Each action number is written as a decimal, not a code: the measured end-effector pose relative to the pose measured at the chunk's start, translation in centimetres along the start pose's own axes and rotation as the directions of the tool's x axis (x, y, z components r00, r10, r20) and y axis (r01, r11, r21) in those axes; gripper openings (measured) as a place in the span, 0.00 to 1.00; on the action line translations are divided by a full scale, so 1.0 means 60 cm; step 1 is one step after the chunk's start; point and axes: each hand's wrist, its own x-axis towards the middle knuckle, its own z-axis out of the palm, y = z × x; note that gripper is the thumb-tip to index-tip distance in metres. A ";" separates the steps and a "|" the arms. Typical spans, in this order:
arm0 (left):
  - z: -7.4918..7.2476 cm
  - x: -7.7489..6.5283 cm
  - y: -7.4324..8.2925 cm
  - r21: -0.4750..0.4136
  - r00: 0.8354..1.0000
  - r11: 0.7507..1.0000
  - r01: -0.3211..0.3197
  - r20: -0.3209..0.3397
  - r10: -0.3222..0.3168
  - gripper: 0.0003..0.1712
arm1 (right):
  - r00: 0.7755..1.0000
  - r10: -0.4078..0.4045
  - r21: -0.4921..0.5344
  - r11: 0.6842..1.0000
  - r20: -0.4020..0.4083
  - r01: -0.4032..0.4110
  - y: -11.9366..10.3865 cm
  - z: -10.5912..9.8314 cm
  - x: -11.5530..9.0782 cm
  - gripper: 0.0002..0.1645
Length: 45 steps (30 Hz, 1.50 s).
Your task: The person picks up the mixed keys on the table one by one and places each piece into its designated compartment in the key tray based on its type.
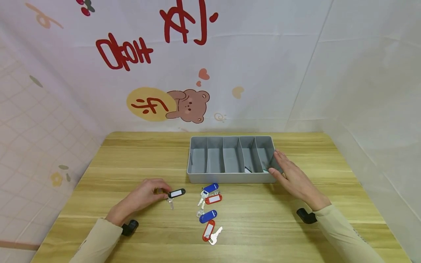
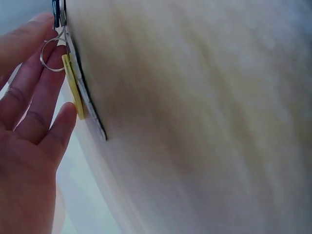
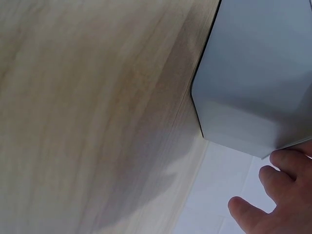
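Note:
My left hand point(image 1: 144, 197) pinches a key with a black-rimmed tag point(image 1: 177, 193) just above the table. Its metal ring point(image 2: 44, 61) shows between the fingers in the left wrist view. A yellow tag point(image 2: 73, 87) lies by the fingers there. My right hand point(image 1: 294, 179) rests on the right end of a grey divided box point(image 1: 227, 178), its fingers fairly straight along the side and the thumb near the front corner. Between the hands lie keys with two blue tags point(image 1: 208, 216) and two red tags point(image 1: 208, 230).
The box has several compartments in a row. Small tag-like pieces point(image 1: 247, 170) show at the front of the two rightmost ones. A white printed cloth point(image 1: 263, 73) hangs behind the wooden table point(image 1: 263, 223).

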 end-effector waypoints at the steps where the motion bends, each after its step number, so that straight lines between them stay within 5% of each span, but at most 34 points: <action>1: 0.000 0.000 0.000 0.006 1.000 1.000 -0.008 0.000 0.008 0.11 | 1.000 0.000 -0.001 1.000 -0.001 0.000 0.000 0.000 0.000 0.46; 10: 0.000 -0.001 0.005 0.032 0.998 0.998 -0.057 -0.019 0.057 0.10 | 1.000 -0.003 -0.004 1.000 -0.009 0.003 0.002 0.003 0.000 0.46; 19: -0.004 -0.004 0.021 -0.018 0.988 0.996 -0.084 -0.129 0.081 0.09 | 1.000 0.000 0.007 1.000 -0.015 0.000 0.003 0.006 -0.001 0.46; 32: -0.007 0.008 0.054 -0.028 0.940 0.985 -0.168 -0.305 0.152 0.12 | 1.000 0.013 0.023 1.000 -0.010 -0.012 0.003 0.006 -0.003 0.47; 45: -0.005 0.028 0.115 -0.114 0.919 0.981 -0.155 -0.380 0.101 0.12 | 1.000 0.017 0.037 0.999 -0.019 -0.017 0.001 0.006 -0.002 0.47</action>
